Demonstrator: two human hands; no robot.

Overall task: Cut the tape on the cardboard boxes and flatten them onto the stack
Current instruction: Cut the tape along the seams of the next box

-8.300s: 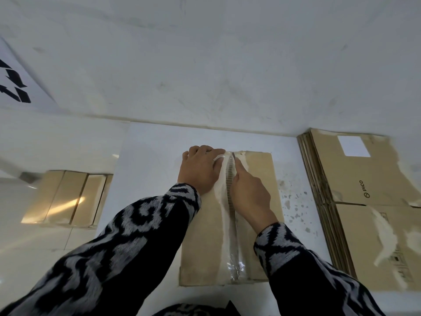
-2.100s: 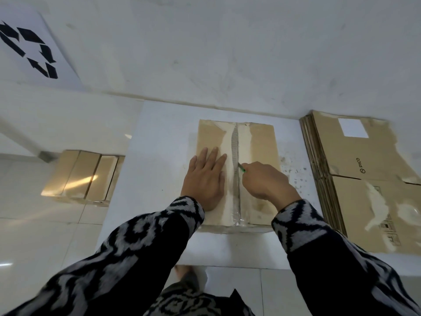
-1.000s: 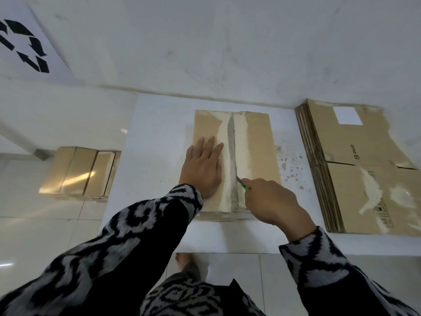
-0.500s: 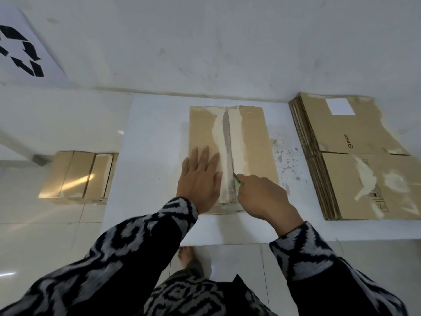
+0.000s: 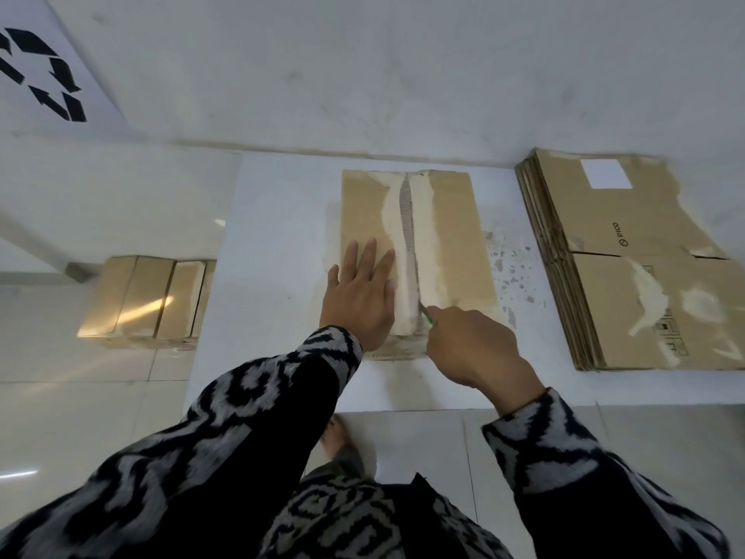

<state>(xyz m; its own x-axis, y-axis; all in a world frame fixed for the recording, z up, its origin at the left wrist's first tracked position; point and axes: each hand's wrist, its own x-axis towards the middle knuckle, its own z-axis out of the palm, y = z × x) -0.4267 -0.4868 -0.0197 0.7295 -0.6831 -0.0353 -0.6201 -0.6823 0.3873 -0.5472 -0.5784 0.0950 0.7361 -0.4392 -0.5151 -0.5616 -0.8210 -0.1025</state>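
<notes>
One head-worn wide-angle view looks steeply down, close over the white table (image 5: 282,236) and floor.

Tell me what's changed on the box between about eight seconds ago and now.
The right hand drew the green cutter along the taped seam from the box's far end to its near end. The left hand slid back from the far edge and now lies flat beside the seam. The flattened stack on the right stayed as it was.

Matt brown cardboard box (image 5: 451,236) with torn, rough paper skin along its seam; glossy floor tiles (image 5: 80,417).
</notes>
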